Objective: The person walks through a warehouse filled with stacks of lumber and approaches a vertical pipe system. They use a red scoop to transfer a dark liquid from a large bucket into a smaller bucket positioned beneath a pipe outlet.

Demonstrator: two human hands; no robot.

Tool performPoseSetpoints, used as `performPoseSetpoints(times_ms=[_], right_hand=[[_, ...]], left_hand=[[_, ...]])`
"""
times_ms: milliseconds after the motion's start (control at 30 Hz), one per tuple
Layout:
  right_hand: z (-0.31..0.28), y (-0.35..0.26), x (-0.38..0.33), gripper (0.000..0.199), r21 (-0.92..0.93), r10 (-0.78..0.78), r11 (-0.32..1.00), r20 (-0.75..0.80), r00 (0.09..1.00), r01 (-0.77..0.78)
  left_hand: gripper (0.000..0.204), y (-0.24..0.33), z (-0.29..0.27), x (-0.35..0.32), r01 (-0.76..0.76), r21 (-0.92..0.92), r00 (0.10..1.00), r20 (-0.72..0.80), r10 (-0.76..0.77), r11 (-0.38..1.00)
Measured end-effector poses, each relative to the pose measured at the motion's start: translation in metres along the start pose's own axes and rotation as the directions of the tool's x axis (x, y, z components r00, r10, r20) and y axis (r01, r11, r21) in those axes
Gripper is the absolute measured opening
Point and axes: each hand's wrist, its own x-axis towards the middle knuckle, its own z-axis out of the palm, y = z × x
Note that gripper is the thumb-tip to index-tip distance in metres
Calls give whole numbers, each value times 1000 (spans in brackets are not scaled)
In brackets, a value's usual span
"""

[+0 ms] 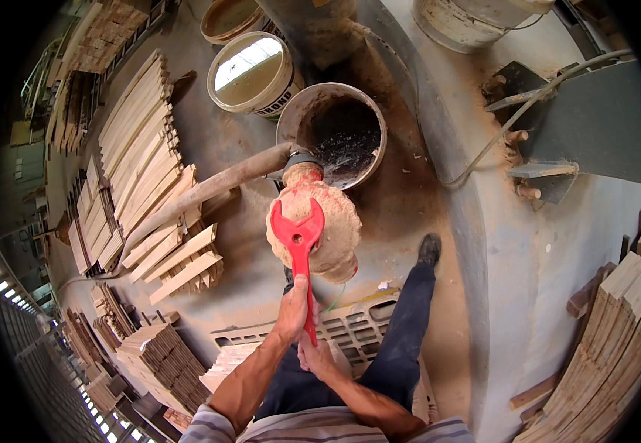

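Both my hands are closed around the handle of a red open-ended wrench [299, 255]. My left hand [293, 310] grips it partway along, and my right hand [320, 359] is wrapped near its lower end. The forked jaw lies over a rounded, dust-caked body [339, 221] with red showing through at its neck; whether the jaw touches it I cannot tell. A dusty hose [217, 183] joins the top of this body through a dark collar [302, 158].
Beyond the caked body stand a bucket with dark contents [288, 122] and a white bucket of liquid [220, 100]. Stacked wood strips [139, 140] lie left, more planks [594, 354] right. A slotted plastic pallet [361, 328] sits by my legs. A grey metal machine [608, 125] stands right.
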Motion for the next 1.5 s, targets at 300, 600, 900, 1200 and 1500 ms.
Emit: performPoseSetpoints(times_ms=[300, 600, 900, 1200, 1500], right_hand=[[1, 4, 1, 49, -10, -18, 1000, 17, 1000, 18], [3, 7, 5, 49, 24, -18, 1000, 9, 1000, 17], [4, 12, 9, 44, 14, -15, 1000, 16, 1000, 14], [6, 10, 8, 43, 43, -19, 999, 26, 999, 18], [7, 16, 11, 44, 49, -28, 998, 15, 999, 28]], left_hand=[[65, 4, 0, -2, 6, 51, 1000, -2, -6, 999], [65, 7, -1, -2, -2, 58, 1000, 16, 1, 998], [61, 8, -2, -2, 13, 29, 1000, 24, -13, 999], [64, 4, -4, 0, 27, 19, 999, 25, -28, 999], [67, 4, -5, 1, 37, 27, 999, 16, -37, 999]])
